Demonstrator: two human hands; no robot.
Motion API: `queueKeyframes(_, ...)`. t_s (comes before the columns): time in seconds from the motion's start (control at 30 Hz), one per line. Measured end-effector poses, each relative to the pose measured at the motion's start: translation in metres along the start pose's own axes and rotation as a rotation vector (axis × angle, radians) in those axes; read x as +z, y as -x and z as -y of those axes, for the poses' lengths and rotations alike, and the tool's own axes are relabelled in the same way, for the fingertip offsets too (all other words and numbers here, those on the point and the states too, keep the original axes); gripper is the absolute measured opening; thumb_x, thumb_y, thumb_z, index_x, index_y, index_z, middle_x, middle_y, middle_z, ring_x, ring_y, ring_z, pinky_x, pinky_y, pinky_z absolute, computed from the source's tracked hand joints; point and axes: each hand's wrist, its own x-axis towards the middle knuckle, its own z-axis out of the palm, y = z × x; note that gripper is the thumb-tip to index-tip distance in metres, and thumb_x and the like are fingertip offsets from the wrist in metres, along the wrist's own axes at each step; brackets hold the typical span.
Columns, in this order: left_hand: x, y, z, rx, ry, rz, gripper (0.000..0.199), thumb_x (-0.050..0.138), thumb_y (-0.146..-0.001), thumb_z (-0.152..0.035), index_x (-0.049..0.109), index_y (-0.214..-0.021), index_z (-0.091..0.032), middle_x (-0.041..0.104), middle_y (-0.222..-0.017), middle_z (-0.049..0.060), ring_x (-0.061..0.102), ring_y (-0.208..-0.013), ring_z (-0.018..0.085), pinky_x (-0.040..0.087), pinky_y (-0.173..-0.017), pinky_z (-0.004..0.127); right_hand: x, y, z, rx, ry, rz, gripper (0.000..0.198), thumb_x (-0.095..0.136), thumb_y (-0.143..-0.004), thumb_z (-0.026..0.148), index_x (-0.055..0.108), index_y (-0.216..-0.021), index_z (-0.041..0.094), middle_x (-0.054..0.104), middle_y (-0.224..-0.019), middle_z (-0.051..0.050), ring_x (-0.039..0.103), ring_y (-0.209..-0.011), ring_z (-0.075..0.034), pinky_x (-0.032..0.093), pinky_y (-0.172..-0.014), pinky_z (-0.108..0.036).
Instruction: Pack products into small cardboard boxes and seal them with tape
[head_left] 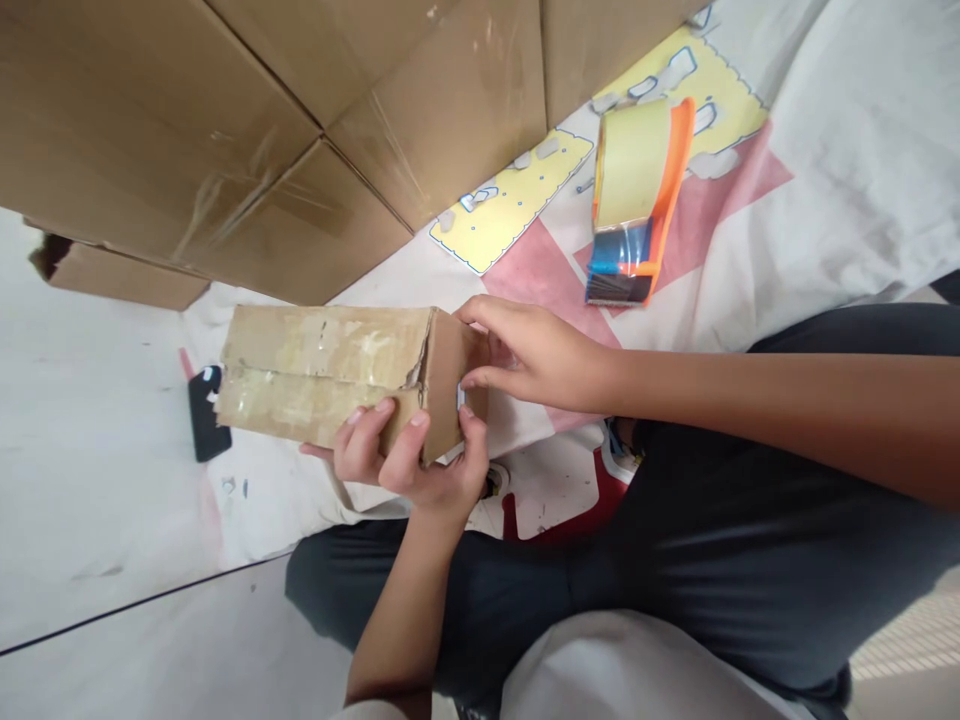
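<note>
A long, worn cardboard box [322,350] with peeling tape lies tilted in front of me, above the cloth. My left hand [420,460] grips it from below near its right end, fingers on the taped side and thumb on the end. At that end, my right hand [525,350] rests its fingertips on the end flap, with thumb and fingers bent around it; some of those fingers are behind the box. A small pale piece [461,395] shows by my right thumb. An orange tape dispenser [667,200] with a roll of tape stands to the right.
Large cardboard boxes [435,100] are stacked along the back. A black phone [208,412] lies at left near a small box [120,275]. Yellow printed patches [517,200] mark the white cloth [847,130]. My dark-clothed legs [712,520] are in front.
</note>
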Motion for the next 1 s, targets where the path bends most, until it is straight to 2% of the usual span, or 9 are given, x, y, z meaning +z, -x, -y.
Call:
queueKeyframes(0.07, 0.0, 0.0, 0.0, 0.005, -0.011, 0.003, 0.056, 0.073, -0.065, -0.022, 0.041, -0.111, -0.029, 0.045, -0.116, 0.006, 0.047, -0.116, 0.028, 0.028, -0.112, 0.066, -0.001, -0.002, -0.001, -0.004, 0.006, 0.0, 0.028, 0.067, -0.086, 0.03, 0.055, -0.108, 0.018, 0.065, -0.103, -0.006, 0.06, -0.093, -0.024, 0.045, -0.078, -0.034)
queueKeyframes(0.13, 0.0, 0.0, 0.0, 0.004, -0.021, 0.001, 0.056, 0.072, -0.065, -0.023, 0.04, -0.11, -0.029, 0.045, -0.116, 0.006, 0.047, -0.116, 0.028, 0.027, -0.113, 0.066, -0.004, -0.004, -0.002, -0.011, 0.016, 0.018, 0.028, 0.069, -0.085, 0.031, 0.054, -0.105, 0.018, 0.064, -0.101, -0.005, 0.06, -0.091, -0.023, 0.044, -0.075, -0.033)
queueKeyframes(0.27, -0.001, -0.001, 0.0, -0.001, -0.015, 0.013, 0.057, 0.072, -0.064, -0.025, 0.039, -0.11, -0.029, 0.044, -0.116, 0.006, 0.047, -0.115, 0.028, 0.026, -0.114, 0.066, -0.009, -0.007, -0.002, -0.03, 0.043, 0.088, 0.04, 0.076, -0.078, 0.036, 0.052, -0.106, 0.019, 0.063, -0.104, -0.006, 0.059, -0.092, -0.023, 0.044, -0.075, -0.033)
queueKeyframes(0.37, -0.001, 0.0, 0.0, 0.004, -0.004, 0.032, 0.06, 0.074, -0.064, -0.027, 0.039, -0.112, -0.03, 0.043, -0.117, 0.007, 0.046, -0.115, 0.029, 0.026, -0.112, 0.066, -0.009, -0.008, 0.0, -0.018, 0.049, 0.087, 0.045, 0.078, -0.077, 0.04, 0.051, -0.106, 0.019, 0.062, -0.106, -0.006, 0.058, -0.092, -0.024, 0.044, -0.074, -0.033)
queueKeyframes(0.47, 0.0, 0.0, 0.001, -0.002, -0.02, 0.043, 0.063, 0.077, -0.064, -0.026, 0.036, -0.112, -0.031, 0.041, -0.118, 0.007, 0.045, -0.115, 0.03, 0.023, -0.113, 0.067, -0.007, -0.011, -0.001, -0.026, 0.06, 0.074, 0.041, 0.077, -0.079, 0.041, 0.05, -0.102, 0.02, 0.061, -0.102, -0.006, 0.057, -0.09, -0.023, 0.043, -0.074, -0.033)
queueKeyframes(0.73, 0.003, -0.001, 0.0, -0.009, 0.02, 0.007, 0.061, 0.074, -0.065, -0.019, 0.038, -0.113, -0.03, 0.042, -0.118, 0.007, 0.043, -0.119, 0.029, 0.028, -0.112, 0.065, -0.009, -0.017, -0.006, -0.056, 0.093, 0.067, 0.029, 0.07, -0.087, 0.038, 0.047, -0.088, 0.02, 0.059, -0.087, -0.002, 0.056, -0.083, -0.02, 0.039, -0.071, -0.03)
queueKeyframes(0.87, 0.003, -0.002, -0.002, -0.013, 0.004, -0.007, 0.058, 0.072, -0.066, -0.02, 0.039, -0.112, -0.029, 0.043, -0.117, 0.007, 0.044, -0.12, 0.029, 0.029, -0.113, 0.064, -0.013, -0.016, -0.008, -0.092, 0.082, 0.084, 0.03, 0.068, -0.088, 0.042, 0.049, -0.091, 0.02, 0.06, -0.092, -0.004, 0.057, -0.087, -0.021, 0.04, -0.073, -0.03)
queueKeyframes(1.0, 0.001, -0.001, -0.003, -0.015, -0.009, 0.002, 0.059, 0.073, -0.065, -0.021, 0.038, -0.112, -0.029, 0.043, -0.117, 0.007, 0.044, -0.121, 0.029, 0.029, -0.113, 0.064, -0.012, -0.011, -0.012, -0.128, 0.087, 0.141, 0.038, 0.071, -0.085, 0.044, 0.051, -0.105, 0.019, 0.061, -0.105, -0.007, 0.058, -0.093, -0.023, 0.043, -0.076, -0.032)
